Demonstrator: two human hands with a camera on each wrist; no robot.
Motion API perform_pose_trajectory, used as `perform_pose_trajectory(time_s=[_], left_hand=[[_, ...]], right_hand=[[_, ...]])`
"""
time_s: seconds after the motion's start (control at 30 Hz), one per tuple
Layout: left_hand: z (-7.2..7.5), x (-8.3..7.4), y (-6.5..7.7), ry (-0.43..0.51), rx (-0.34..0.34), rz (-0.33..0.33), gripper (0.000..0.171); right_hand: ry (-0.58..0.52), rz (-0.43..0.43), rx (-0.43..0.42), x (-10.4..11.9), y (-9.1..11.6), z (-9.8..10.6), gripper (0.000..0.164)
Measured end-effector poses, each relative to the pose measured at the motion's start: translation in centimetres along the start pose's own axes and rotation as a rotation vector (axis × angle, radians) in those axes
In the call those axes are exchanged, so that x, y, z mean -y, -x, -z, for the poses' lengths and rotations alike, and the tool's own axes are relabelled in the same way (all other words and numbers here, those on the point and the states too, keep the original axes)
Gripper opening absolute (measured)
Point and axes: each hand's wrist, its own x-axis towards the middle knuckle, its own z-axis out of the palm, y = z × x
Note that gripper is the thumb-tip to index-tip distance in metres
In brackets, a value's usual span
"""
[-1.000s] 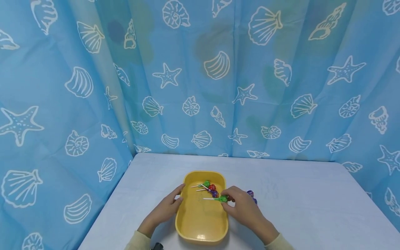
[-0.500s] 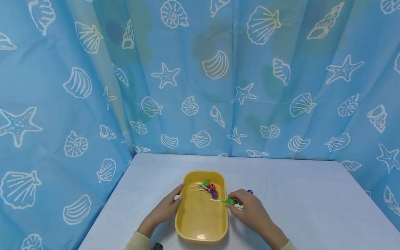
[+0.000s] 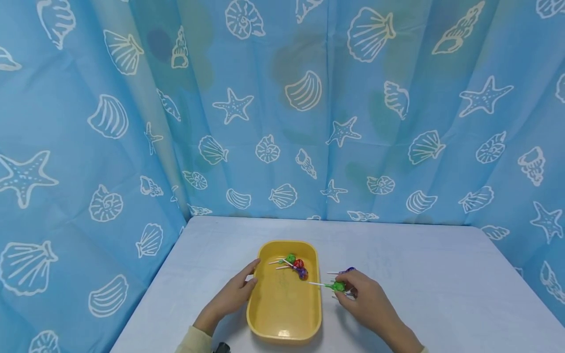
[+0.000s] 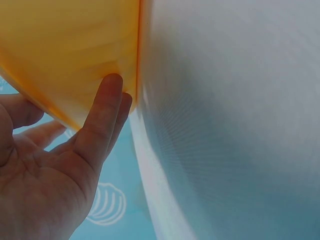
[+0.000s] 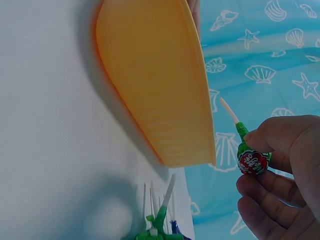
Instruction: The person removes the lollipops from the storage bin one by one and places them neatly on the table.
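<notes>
My right hand [image 3: 368,301] pinches a green-wrapped lollipop [image 3: 339,286] between thumb and fingers, just right of the yellow tray [image 3: 282,314]. The white stick points left, its tip over the tray's right rim. A red label shows on the candy's wrapper [image 5: 254,161] in the right wrist view. My left hand [image 3: 231,294] touches the tray's left side, fingers straight along its outer wall [image 4: 75,55]. Inside the tray, toward the far end, lie a green lollipop [image 3: 291,257], a red one [image 3: 298,264] and a purple one [image 3: 302,273].
A purple lollipop [image 3: 350,269] lies on the white table [image 3: 423,284] beyond my right hand. Further lollipops [image 5: 159,222] cluster beside the tray, partly hidden by the hand in the head view. A black object [image 3: 222,347] shows at the bottom edge. A blue shell-print curtain [image 3: 282,147] hangs behind.
My right hand has moved right with the green lollipop, from over the tray to outside its right rim, uncovering lollipop sticks on the table. My left hand stays at the tray.
</notes>
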Motion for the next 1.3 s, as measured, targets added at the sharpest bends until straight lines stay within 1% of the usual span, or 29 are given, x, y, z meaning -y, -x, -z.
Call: perform_pose_trajectory(time_s=[0.3, 0.63, 0.77, 0.97, 1.2, 1.3], left_hand=[[0.0, 0.0, 0.1, 0.006, 0.007, -0.003, 0.054], [0.2, -0.2, 0.1, 0.009, 0.013, -0.006, 0.054], [0.1, 0.0, 0.1, 0.009, 0.009, -0.004, 0.054], [0.1, 0.1, 0.1, 0.011, 0.007, -0.001, 0.053], [0.0, 0.0, 0.1, 0.01, 0.005, -0.003, 0.053], [0.0, 0.0, 0.1, 0.009, 0.004, -0.003, 0.053]], right_hand=[[0.02, -0.061, 0.023, -0.5, 0.8, 0.8, 0.027], [-0.003, -0.094, 0.027, -1.7, 1.7, 1.1, 0.025], [-0.003, -0.118, 0.03, -2.0, 2.1, 1.1, 0.024], [-0.006, -0.117, 0.014, -2.6, 2.8, 0.9, 0.027], [0.012, -0.149, 0.051, -3.0, 3.7, 0.6, 0.028], [0.019, -0.152, 0.053, -3.2, 3.9, 0.4, 0.029]])
